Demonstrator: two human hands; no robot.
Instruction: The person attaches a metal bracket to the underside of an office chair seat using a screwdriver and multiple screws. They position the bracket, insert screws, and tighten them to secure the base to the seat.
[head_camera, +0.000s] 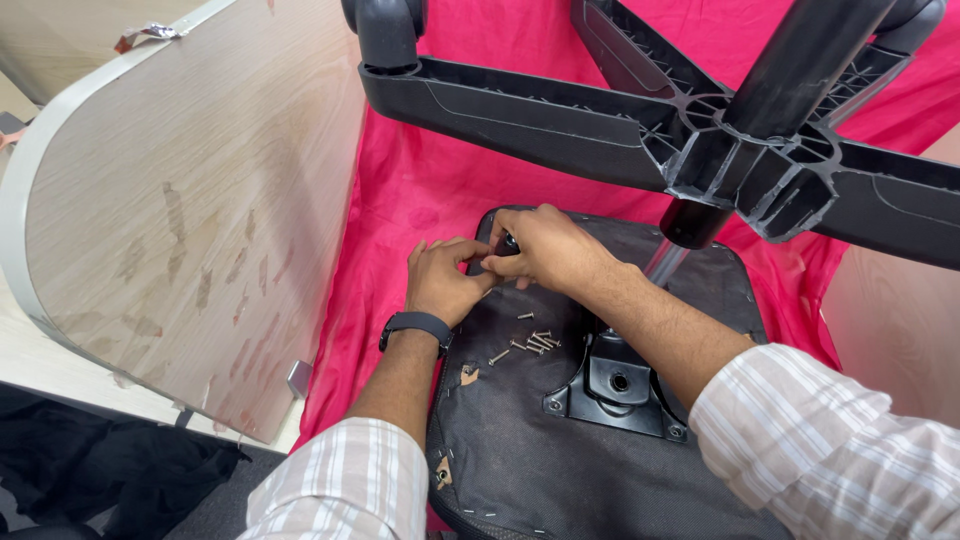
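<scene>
Both hands meet at the far edge of the upturned seat underside (560, 440) — the right hand (545, 248) pinches a small dark part (510, 243), the left hand (445, 280) curls against it. Loose screws (530, 343) lie just beside them, near the black mounting plate (615, 385); the 5-armed base (720, 130) looms above.

A bright pink cloth (420, 190) covers the supporting surface through the middle and upper right of the frame. Directly on it lies an upturned office chair seat (530, 450), its black fabric underside facing up, filling the lower centre. A small heap of loose silver screws (530, 343) rests on that underside, just left of the black metal mounting plate (615, 385). A pale wood-grain panel (190, 200) stands along the cloth's left edge.
</scene>
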